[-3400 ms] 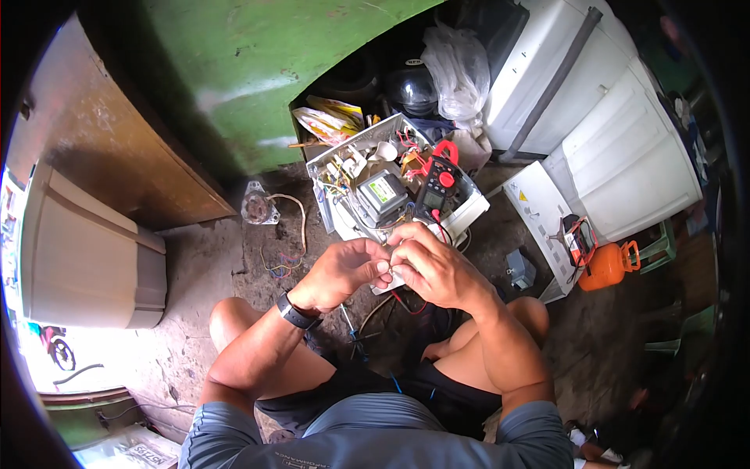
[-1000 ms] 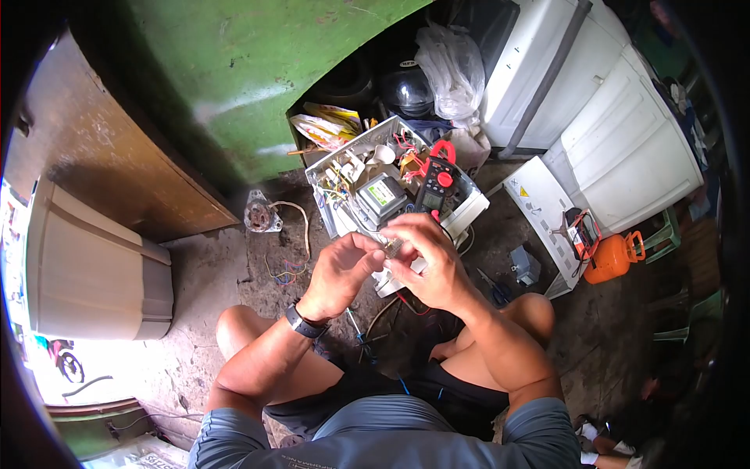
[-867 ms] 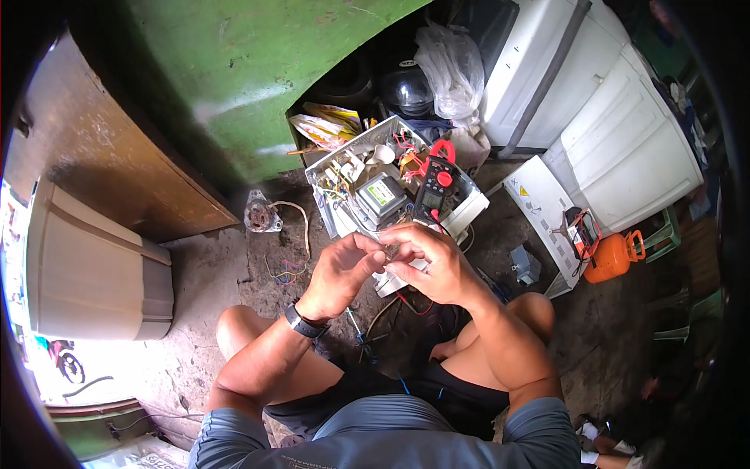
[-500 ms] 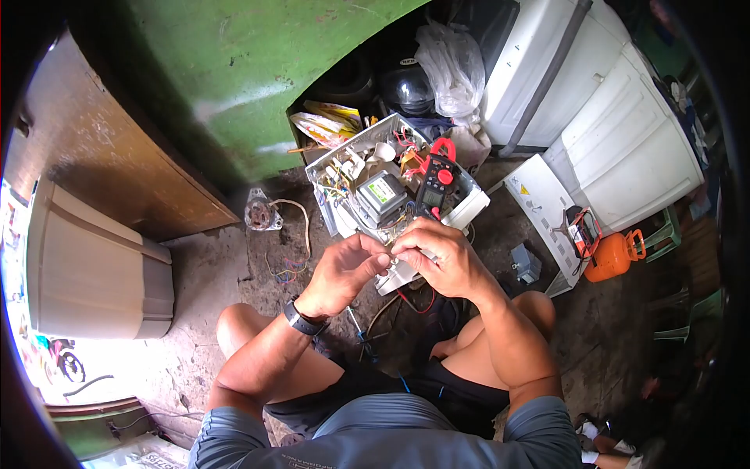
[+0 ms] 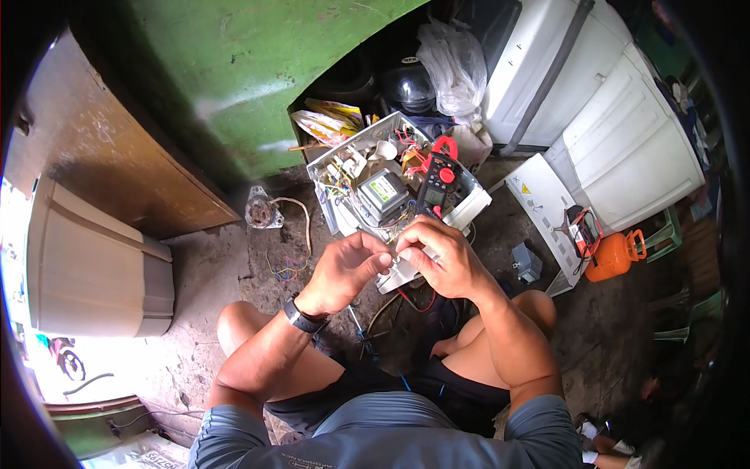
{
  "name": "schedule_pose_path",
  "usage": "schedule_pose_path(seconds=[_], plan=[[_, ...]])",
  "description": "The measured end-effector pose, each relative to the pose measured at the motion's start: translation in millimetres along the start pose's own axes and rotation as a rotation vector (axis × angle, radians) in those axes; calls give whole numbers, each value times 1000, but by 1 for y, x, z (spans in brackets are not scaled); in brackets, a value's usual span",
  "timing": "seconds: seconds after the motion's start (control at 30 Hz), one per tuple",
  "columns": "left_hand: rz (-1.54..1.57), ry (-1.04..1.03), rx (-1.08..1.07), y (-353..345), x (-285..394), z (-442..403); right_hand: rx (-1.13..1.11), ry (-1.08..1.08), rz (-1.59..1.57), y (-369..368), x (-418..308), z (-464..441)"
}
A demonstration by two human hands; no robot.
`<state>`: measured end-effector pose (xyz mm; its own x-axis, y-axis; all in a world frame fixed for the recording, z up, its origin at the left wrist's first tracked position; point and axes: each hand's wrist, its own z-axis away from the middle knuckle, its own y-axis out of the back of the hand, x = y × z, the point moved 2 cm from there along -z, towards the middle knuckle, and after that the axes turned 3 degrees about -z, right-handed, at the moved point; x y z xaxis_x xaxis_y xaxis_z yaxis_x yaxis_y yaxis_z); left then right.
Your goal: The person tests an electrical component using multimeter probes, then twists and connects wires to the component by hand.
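Observation:
My left hand and my right hand meet in front of the white appliance housing, fingertips pinched close together. Something tiny and pale sits at the fingertips, too small to name. Just beyond my right hand, a red and black clamp meter rests on the housing. Inside the housing lie a grey box with a green-and-white label, a small white cup-like part and several coloured wires. A red test lead hangs below the hands.
A round motor with a cable lies on the floor to the left. On the right are a white panel, a grey box and an orange gas cylinder. A screwdriver-like tool lies between my legs.
My right fingertips have shifted very slightly right, away from the left ones. Otherwise the hands and the things around them look the same.

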<state>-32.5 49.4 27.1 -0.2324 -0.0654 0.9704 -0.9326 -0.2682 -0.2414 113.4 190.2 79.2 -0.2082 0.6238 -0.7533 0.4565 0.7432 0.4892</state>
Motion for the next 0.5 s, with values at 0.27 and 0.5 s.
schedule_pose_path(seconds=[0.27,0.5], plan=[[-17,-2,-11,0,2,1,7,10,-10,0,-5,-1],[91,-12,23,1,-4,1,15,-4,-15,0,-5,0]])
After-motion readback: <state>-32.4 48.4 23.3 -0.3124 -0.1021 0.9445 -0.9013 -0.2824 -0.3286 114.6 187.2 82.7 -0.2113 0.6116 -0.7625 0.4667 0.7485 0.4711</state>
